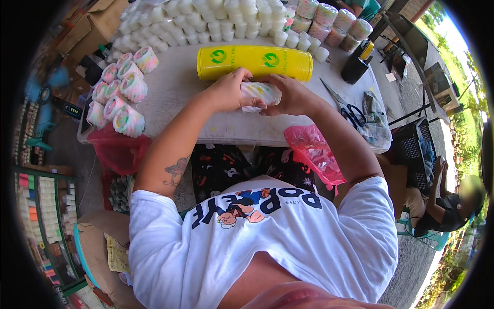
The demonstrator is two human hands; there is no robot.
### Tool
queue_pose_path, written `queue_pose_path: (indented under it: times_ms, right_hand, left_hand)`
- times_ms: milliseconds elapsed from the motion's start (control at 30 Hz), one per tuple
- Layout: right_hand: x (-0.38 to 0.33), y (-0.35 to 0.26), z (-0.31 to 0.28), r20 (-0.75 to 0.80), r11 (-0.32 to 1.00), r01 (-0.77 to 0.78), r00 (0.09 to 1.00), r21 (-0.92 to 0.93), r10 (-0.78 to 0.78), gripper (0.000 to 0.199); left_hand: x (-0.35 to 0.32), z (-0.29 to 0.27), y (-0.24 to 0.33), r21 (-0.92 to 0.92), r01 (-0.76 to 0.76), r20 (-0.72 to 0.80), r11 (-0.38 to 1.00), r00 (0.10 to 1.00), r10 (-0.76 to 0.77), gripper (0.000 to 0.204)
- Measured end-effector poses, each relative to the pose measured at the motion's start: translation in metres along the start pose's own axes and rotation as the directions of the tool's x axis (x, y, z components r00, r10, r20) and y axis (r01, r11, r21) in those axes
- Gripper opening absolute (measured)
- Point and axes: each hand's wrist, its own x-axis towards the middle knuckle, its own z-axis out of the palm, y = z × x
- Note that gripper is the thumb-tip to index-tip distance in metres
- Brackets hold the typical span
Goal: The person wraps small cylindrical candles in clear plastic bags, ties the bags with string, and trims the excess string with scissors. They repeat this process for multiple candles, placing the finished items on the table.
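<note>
Between my two hands is a small white cylinder in a pastel-patterned wrapper (pixel 260 92), lying sideways above the table. My left hand (pixel 230 91) closes on its left end, thumb and fingers curled. On the other end, my right hand (pixel 290 96) curves round with fingers and thumb pressed to it. Just beyond both hands lies a thick yellow roll (pixel 242 59) with green printed marks. Part of the cylinder is hidden by my fingers.
On the white table (pixel 172 118) stand pastel-wrapped pieces (pixel 128 87) at left and stacked white cups (pixel 206 26) behind. Scissors (pixel 337 95), a black holder (pixel 355 69) and a cloth (pixel 375 116) lie right. Pink bags (pixel 314 149) hang at the front edge. Another person (pixel 442 211) sits at right.
</note>
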Motion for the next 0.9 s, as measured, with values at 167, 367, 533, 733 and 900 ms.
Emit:
queue_pose_path:
  times_ms: [167,367,533,733,900]
  right_hand:
    - [0.004,-0.004,-0.002,-0.009,0.997,0.004,1.0,-0.083,-0.005,0.079]
    - [0.007,-0.011,-0.011,0.068,0.987,-0.051,0.996,-0.155,0.063,0.082]
    - [0.009,-0.01,-0.015,0.066,0.966,-0.001,0.998,-0.259,0.018,0.081]
    - [0.033,-0.019,-0.055,0.007,0.982,-0.072,0.997,-0.173,0.074,0.047]
    - [0.063,0.026,-0.021,-0.166,0.895,0.079,0.972,-0.438,-0.167,0.039]
  left_hand:
    - [-0.014,-0.001,-0.007,0.227,-0.197,-0.128,0.954,0.965,0.23,0.089]
    - [-0.031,0.017,0.023,0.555,-0.31,-0.188,0.772,0.858,0.479,0.096]
    - [-0.011,0.033,0.008,0.624,-0.276,-0.162,0.731,0.87,0.466,0.092]
    - [0.0,0.026,0.006,0.544,-0.226,-0.132,0.808,0.928,0.349,0.076]
    - [-0.001,0.012,0.013,0.394,-0.259,-0.063,0.882,0.95,0.307,0.077]
